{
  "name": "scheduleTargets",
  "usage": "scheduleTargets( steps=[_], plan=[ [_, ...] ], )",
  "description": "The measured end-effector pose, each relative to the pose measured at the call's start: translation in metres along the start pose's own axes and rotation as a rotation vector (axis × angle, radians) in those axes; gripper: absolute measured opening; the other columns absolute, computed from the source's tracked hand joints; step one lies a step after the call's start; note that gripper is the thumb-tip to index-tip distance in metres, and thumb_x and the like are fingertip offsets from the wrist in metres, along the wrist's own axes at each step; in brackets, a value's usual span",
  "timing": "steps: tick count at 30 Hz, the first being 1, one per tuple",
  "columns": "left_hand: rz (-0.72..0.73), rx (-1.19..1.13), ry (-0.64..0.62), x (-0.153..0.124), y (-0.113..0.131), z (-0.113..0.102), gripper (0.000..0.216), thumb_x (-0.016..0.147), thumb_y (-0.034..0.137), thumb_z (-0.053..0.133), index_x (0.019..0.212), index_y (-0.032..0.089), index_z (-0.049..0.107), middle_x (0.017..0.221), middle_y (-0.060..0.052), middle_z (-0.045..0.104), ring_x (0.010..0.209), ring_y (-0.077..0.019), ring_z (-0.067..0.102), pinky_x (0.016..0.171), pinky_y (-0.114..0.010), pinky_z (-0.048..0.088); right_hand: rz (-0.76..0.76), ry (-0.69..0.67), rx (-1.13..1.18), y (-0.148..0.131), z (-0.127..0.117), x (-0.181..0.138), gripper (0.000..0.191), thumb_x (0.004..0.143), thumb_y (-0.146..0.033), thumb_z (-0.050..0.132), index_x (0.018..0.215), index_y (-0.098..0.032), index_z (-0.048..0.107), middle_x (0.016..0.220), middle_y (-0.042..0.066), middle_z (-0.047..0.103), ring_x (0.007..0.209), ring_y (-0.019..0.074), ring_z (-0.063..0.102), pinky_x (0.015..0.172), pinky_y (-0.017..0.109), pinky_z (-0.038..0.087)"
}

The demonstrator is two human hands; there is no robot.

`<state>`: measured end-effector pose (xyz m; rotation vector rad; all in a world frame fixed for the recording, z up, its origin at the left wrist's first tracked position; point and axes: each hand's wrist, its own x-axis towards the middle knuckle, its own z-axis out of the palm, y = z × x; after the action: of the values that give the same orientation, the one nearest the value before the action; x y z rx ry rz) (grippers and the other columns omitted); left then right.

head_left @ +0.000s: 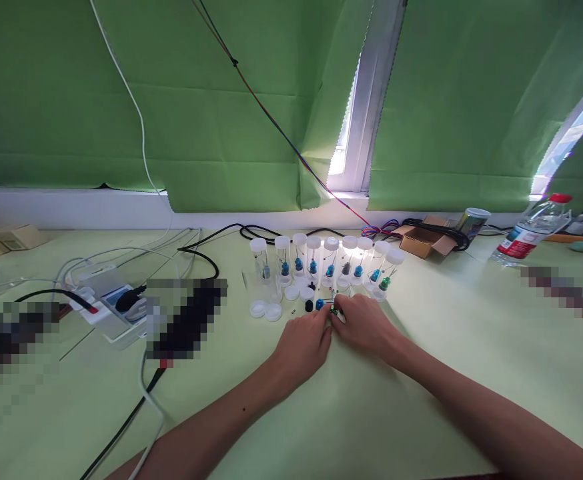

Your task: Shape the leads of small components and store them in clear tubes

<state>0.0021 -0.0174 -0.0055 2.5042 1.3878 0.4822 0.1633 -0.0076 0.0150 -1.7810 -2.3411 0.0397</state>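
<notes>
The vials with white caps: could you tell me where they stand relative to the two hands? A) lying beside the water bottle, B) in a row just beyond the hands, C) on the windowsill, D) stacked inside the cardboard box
B: the vials stand upright in a row on the table, just beyond the left hand and right hand, which meet over small parts in front of them.

Bare forearms, no sleeves; no rings

tubes (313, 261): clear, white caps | beads: mostly blue, perhaps one green | blinds (221, 100): green
</notes>
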Motion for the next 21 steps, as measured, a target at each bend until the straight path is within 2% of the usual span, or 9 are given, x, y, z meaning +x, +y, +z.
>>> scheduleTargets(
  steps=[7,14,18,21],
  plan=[
    [0.001,0.000,0.009,0.0004,-0.0002,0.0001,0.036,0.095,0.028,0.036,0.126,0.021,0.052,0.098,-0.007,0.068,0.087,-0.0240,0.066,0.069,-0.032,0.045,-0.004,0.038,0.009,0.0022,0.0027,0.0012,0.017,0.089,-0.026,0.047,0.084,-0.017,0.060,0.069,0.004,0.064,0.065,0.0174,0.058,0.055,0.028,0.022],
    [0.006,-0.003,0.009,-0.0002,0.0008,-0.0015,0.036,0.096,0.029,0.034,0.125,0.019,0.053,0.094,-0.007,0.068,0.081,-0.0225,0.065,0.066,-0.031,0.044,-0.006,0.047,0.020,0.0040,0.0038,0.0025,0.017,0.089,-0.028,0.047,0.085,-0.018,0.060,0.071,0.005,0.066,0.067,0.0181,0.061,0.055,0.028,0.024],
    [-0.055,-0.018,0.034,0.0001,0.0009,0.0000,0.049,0.094,0.027,0.036,0.142,0.017,0.039,0.092,-0.008,0.068,0.082,-0.0233,0.064,0.067,-0.032,0.044,0.017,0.043,-0.006,0.0065,0.0028,0.0050,0.015,0.087,-0.028,0.050,0.083,-0.018,0.061,0.073,0.005,0.068,0.068,0.0187,0.062,0.056,0.028,0.026],
    [-0.117,-0.018,0.023,0.0013,0.0014,-0.0003,0.056,0.093,0.028,0.036,0.147,0.013,0.031,0.091,-0.009,0.068,0.082,-0.0239,0.063,0.067,-0.033,0.043,0.023,0.045,-0.030,0.0080,-0.0007,0.0066,0.014,0.084,-0.028,0.052,0.081,-0.018,0.061,0.073,0.005,0.068,0.067,0.0187,0.062,0.056,0.028,0.026]
  ],
)
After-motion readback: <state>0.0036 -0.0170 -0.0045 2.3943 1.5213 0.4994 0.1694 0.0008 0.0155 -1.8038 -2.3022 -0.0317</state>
